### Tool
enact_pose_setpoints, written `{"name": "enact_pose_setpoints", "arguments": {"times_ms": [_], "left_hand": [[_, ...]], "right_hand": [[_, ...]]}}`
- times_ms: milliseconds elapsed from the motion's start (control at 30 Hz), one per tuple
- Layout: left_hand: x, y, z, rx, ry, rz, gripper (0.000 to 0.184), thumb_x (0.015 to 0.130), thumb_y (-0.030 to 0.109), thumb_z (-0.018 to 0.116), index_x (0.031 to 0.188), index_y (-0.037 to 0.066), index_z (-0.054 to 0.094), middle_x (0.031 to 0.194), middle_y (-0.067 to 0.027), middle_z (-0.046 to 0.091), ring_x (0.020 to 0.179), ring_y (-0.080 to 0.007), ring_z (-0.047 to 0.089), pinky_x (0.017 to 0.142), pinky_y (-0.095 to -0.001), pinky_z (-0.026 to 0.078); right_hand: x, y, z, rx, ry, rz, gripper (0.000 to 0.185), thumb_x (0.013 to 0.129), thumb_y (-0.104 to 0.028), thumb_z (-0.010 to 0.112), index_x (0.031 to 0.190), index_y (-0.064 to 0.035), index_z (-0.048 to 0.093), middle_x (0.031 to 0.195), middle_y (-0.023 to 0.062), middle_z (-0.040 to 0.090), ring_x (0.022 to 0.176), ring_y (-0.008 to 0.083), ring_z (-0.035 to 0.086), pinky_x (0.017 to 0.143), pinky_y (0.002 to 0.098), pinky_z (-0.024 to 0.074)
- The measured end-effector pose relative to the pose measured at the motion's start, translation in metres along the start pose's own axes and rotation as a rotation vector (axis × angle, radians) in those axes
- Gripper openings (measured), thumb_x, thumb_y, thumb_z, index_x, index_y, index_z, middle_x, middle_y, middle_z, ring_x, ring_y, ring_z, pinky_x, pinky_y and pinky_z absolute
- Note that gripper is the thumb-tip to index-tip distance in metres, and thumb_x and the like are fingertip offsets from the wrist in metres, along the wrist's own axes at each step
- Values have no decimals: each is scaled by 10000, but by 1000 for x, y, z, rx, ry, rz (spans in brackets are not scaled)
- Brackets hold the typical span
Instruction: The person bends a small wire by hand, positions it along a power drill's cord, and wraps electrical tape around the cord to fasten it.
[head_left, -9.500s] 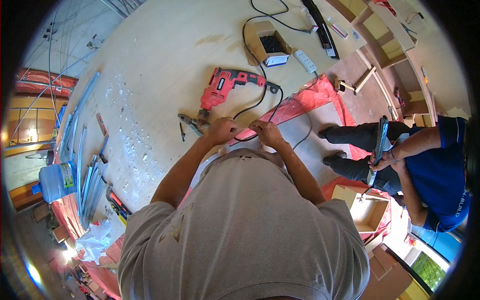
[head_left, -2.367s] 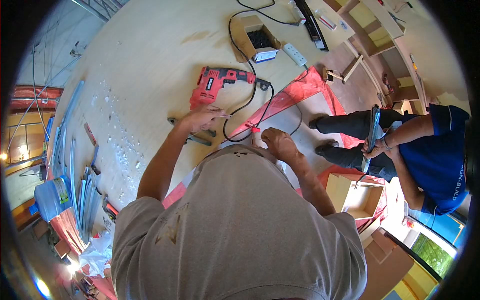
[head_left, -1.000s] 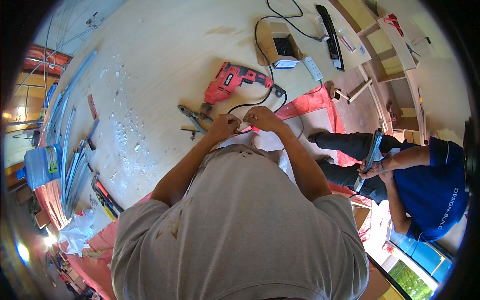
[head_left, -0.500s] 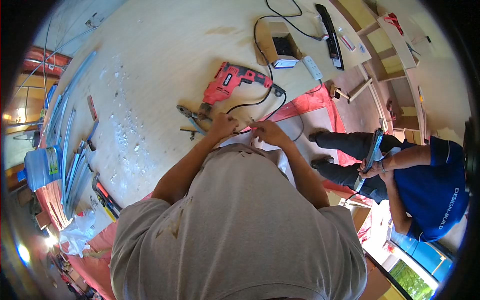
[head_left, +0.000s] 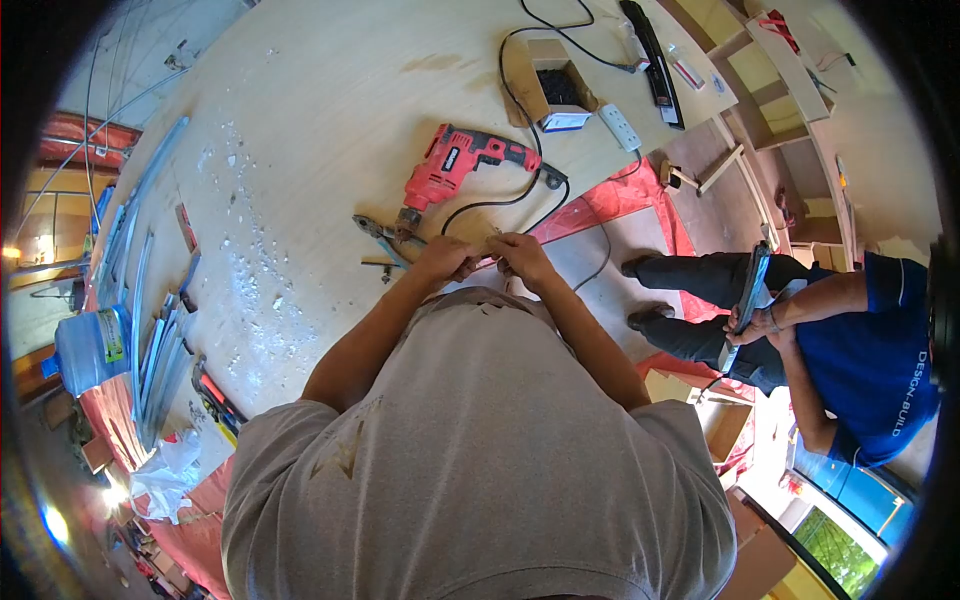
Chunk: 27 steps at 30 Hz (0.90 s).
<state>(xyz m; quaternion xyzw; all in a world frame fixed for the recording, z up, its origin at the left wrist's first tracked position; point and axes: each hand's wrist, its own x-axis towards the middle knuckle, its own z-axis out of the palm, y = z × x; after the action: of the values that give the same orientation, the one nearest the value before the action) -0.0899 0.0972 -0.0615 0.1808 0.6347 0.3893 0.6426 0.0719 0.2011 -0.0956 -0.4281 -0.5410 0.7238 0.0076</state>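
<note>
- Right hand has drawn closer to the left hand over the last half second, so small two-handed fingerwork seems underway
- Both hands' fingers curl inward; what they grip, if anything, I cannot tell
- Red drill lies unmoved on the table, just far of the left hand, with pliers beside its front end

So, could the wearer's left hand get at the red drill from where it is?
Probably yes: the left hand is close by the chuck end of the red drill, which lies uncovered on the table. Only a loop of black cord seems to lie partly between them.
</note>
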Motion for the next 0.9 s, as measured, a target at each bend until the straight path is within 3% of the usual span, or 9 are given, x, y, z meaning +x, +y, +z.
{"name": "enact_pose_setpoints", "arguments": {"times_ms": [67,167,267,367,567,767,900], "left_hand": [[3,-5,-2,-55,-66,43,212,841,161,561,665,44,588,601,-33,541,490,-113,459,465,-284,354],[16,-15,-12,0,8,134,203,830,127,566,681,-6,605,580,-36,544,490,-116,493,454,-265,360],[13,-12,-13,-69,-73,121,202,840,120,568,685,-6,599,582,-29,546,499,-112,500,464,-264,371],[4,-7,-5,181,-30,153,200,850,121,570,705,-11,608,587,-33,557,510,-113,515,473,-264,390],[8,-14,2,28,3,141,176,875,101,577,825,-57,637,662,-87,607,547,-138,563,516,-265,462],[15,-16,5,-84,8,93,199,889,134,609,828,-52,643,680,-77,621,570,-145,577,542,-284,469],[13,-10,2,5,-1,80,187,876,118,615,848,-63,648,707,-98,637,598,-160,606,558,-289,495]], "right_hand": [[-2,-2,3,11,-13,-48,235,882,-226,610,979,-16,654,745,20,604,563,93,516,495,234,411],[-18,-25,5,-198,21,-57,226,872,-203,608,975,-6,647,788,35,628,586,104,548,514,238,434],[-12,-5,1,48,94,-68,261,864,-220,631,987,9,639,813,57,651,619,117,583,535,237,456],[-24,-16,10,214,151,-128,257,864,-201,641,990,22,629,811,75,662,646,130,606,550,238,474],[-25,-12,9,-93,226,-228,211,880,-133,623,989,47,606,786,107,675,636,147,637,550,273,507],[-20,17,8,-14,279,-220,188,871,-125,624,925,55,616,767,129,678,651,158,662,562,269,531],[-24,4,8,-119,289,-200,189,848,-101,640,940,61,612,792,139,682,662,162,666,590,273,537]]}}
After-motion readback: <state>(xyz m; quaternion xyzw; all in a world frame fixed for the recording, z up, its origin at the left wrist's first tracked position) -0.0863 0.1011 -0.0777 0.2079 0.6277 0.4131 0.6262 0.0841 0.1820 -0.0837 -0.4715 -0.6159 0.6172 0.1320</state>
